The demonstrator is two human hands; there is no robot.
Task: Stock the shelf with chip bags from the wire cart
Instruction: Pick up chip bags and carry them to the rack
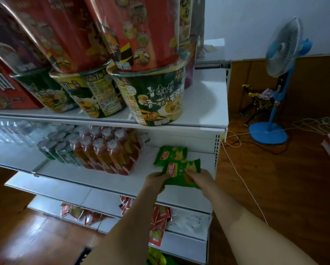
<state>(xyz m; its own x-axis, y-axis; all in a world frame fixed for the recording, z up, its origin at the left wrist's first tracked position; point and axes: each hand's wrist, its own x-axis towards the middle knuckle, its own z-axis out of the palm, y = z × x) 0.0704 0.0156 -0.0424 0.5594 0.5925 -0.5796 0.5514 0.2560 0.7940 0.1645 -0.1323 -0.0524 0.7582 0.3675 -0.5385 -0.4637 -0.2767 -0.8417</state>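
Head view. The person stands at a white shelf unit point(202, 115) and reaches both arms toward its middle shelf point(95, 175). The left hand point(154, 181) grips the left edge of a green chip bag point(181, 174), fingers curled round it. The right hand point(199, 177) pinches the right side of the same bag, fingers curled over its face. The bag is held just above the front part of the middle shelf, tilted slightly. A second green chip bag point(170, 153) lies flat on the shelf directly behind the held one, near the back panel; the two bags overlap in view, and contact cannot be confirmed.

To the left on the same shelf stands a shrink-wrapped pack of orange drink bottles point(110, 152), with a pack of green cans point(58, 148) beside it. The upper shelf carries stacked instant noodle bowls point(154, 96). The lower shelf holds red snack packets point(160, 222). More green packaging point(156, 257) shows at the bottom edge; what holds it cannot be determined.

Right of the shelf unit, a blue standing fan point(281, 73) rests on the wooden floor point(284, 188), with a white cable point(242, 178) trailing across the floor.
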